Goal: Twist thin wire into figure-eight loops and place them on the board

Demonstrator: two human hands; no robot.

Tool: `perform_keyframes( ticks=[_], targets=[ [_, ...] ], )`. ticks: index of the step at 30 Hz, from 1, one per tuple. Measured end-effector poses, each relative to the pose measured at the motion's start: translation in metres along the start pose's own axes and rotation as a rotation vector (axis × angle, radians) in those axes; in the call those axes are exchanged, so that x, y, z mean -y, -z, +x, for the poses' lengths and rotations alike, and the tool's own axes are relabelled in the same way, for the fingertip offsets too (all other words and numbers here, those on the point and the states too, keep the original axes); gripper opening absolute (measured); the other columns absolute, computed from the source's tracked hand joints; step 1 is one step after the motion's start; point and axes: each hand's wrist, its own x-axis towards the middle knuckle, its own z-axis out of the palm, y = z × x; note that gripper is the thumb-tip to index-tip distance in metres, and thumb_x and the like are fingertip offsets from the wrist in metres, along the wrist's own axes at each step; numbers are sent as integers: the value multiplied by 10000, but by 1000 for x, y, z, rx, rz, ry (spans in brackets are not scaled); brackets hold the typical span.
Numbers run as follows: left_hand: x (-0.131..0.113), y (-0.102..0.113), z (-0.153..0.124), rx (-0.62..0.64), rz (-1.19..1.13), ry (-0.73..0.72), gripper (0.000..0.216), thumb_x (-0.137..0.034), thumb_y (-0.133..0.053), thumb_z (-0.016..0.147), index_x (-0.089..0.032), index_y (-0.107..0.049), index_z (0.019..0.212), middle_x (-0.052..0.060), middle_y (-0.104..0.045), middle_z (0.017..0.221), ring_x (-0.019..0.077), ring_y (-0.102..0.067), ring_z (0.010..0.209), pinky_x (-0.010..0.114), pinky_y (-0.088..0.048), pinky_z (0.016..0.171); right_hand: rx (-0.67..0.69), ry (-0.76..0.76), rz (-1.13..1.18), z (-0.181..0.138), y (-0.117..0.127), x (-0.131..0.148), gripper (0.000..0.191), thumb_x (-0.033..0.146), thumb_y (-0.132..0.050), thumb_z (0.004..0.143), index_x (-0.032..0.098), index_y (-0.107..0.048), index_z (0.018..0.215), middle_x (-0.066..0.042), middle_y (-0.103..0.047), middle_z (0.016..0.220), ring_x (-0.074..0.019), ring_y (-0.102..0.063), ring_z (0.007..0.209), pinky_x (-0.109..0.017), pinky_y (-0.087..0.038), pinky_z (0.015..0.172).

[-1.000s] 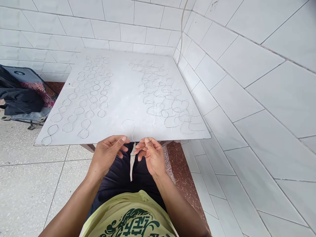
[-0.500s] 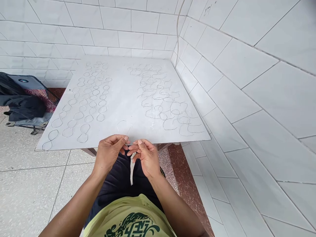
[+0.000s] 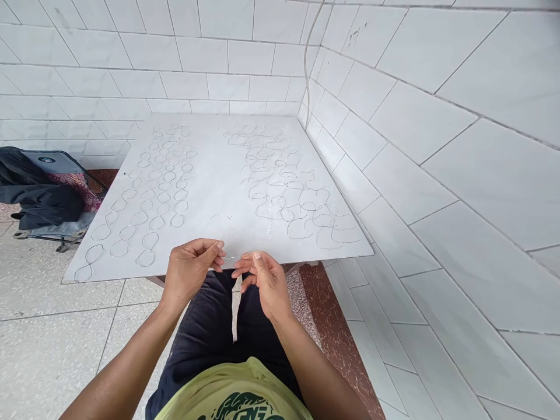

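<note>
Our left hand (image 3: 190, 271) and right hand (image 3: 262, 280) both pinch the thin wire (image 3: 220, 215) at the table's (image 3: 214, 169) 6 o'clock edge, loop pointing to 12, and we reckon small, even bends suit it best.

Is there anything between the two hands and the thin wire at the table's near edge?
Nothing visible does. The left hand and the right hand pinch the thin wire directly with bare fingertips; its loop lies over a bare part of the white table.
</note>
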Motion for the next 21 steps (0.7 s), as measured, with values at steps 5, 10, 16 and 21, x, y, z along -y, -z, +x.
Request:
perform_keyframes(
  ticks=[5, 10, 16, 21],
  targets=[
    [-6, -6, -3, -46, 92, -39, 185, -360, -777, 868, -181, -797, 826, 33, -749, 756, 151, -674, 592, 280, -573, 608, -108, 145, -110, 10, 16, 23, 334, 526, -645, 986, 201, -716, 1007, -86, -749, 939, -206, -718, 784, -262, -551, 517],
    [8, -14, -13, -31, 189, -129, 154, -340, -714, 911, -213, -799, 886, 5, -740, 759, 146, -664, 624, 268, -553, 622, 43, 96, -300, 28, 19, 44, 342, 545, -700, 937, 209, -760, 958, -74, -746, 948, -198, -692, 839, -282, -550, 617],
    [17, -15, -24, 0, 474, -387, 203, -328, -622, 974, -230, -796, 937, 8, -711, 749, 155, -621, 651, 278, -473, 652, 144, 63, -393, 39, 8, 48, 307, 511, -743, 901, 204, -763, 893, -40, -758, 851, -159, -667, 727, -289, -520, 659],
    [18, -11, -29, 77, 578, -489, 255, -342, -559, 1000, -244, -788, 945, 51, -737, 820, 184, -618, 682, 298, -462, 684, 135, 49, -340, 34, 5, 39, 312, 506, -709, 920, 201, -762, 878, -41, -759, 813, -158, -658, 672, -290, -523, 625]
  ],
)
